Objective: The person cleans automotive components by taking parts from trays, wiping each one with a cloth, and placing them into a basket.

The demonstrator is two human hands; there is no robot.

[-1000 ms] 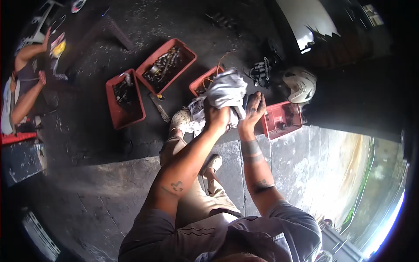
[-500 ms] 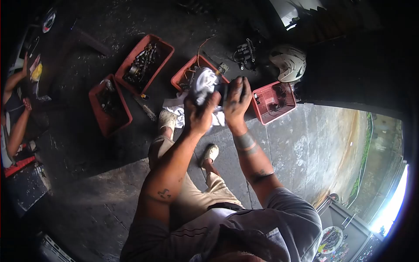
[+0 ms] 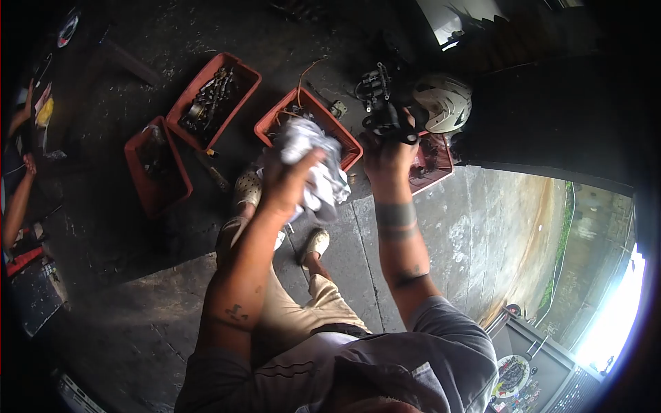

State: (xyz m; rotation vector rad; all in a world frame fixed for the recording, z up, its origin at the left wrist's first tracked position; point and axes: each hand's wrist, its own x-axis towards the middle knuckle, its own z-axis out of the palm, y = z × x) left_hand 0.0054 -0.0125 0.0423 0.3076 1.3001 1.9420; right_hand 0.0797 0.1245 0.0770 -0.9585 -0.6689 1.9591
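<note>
My left hand (image 3: 288,180) is closed round a crumpled white rag (image 3: 322,187), its folds hanging between my forearms and blurred by motion. Farther to the right, my right hand (image 3: 390,157) grips a black mechanical part (image 3: 385,122) with rounded, tube-like ends; its exact kind cannot be made out. Rag and part are apart from each other. Just beyond the held part, a black multi-piece engine part (image 3: 375,86) lies on the dark floor. Below the rag, a red plastic basket (image 3: 350,157) holds wires and small parts.
On the left stand a red basket of metal parts (image 3: 180,103) and another red basket (image 3: 187,184). A white helmet (image 3: 444,103) sits beside a red basket (image 3: 441,180) at right. Another person's arm (image 3: 19,196) shows at far left. My light clogs (image 3: 317,242) stand on the floor.
My hands have moved apart: the left with the rag went left and down, the right carried the black part away from the rag, which now hangs looser and more in view.
</note>
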